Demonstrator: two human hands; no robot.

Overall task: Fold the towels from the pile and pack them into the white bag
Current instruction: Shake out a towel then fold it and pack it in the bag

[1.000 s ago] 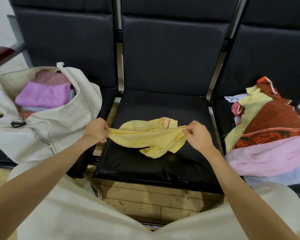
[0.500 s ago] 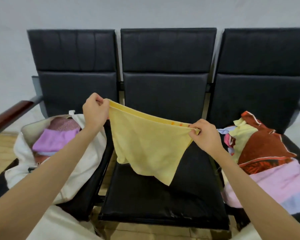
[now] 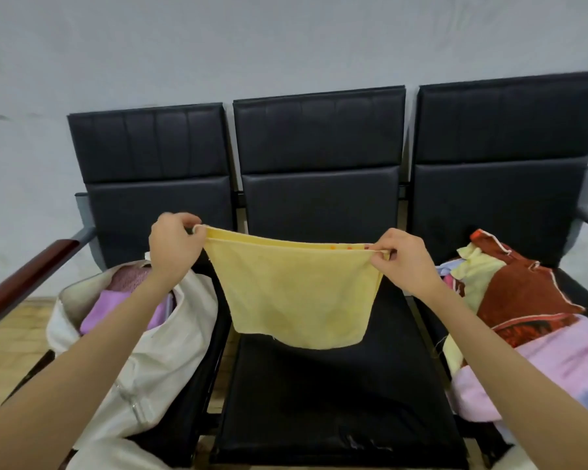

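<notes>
Three black chairs (image 3: 319,157) joined in a row stand behind the grip, backs to a pale grey wall (image 3: 286,39). The middle seat (image 3: 336,395) lies directly below the grip, bare black padding, scuffed near its front edge. A wooden armrest (image 3: 24,269) runs off beyond the left hand, outside the left chair.

Pile of towels (image 3: 530,307) sits on the right chair, outboard of the right hand: rust-red patterned one on top, pink and pale blue under it, pale yellow at its near edge. Unfolded, heaped loosely.

White bag (image 3: 157,361) sits on the left chair, under and outboard of the left forearm, mouth open upward. A purple towel (image 3: 99,313) and a pink textured one (image 3: 129,279) already lie inside; the forearm hides part of the opening.

Yellow towel (image 3: 296,296) hangs between the two hands, held up in the air above the middle seat, not touching it. Top edge pulled nearly straight from one grip to the other, slightly sagging mid-span; looks doubled along the top. Small orange marks near the right-hand corner. Bottom edge curves free.

Left hand (image 3: 175,245) is clenched on the towel's left top corner, fingers curled over it. Right hand (image 3: 403,262) pinches the right top corner between thumb and fingertips. Both arms bare.
</notes>
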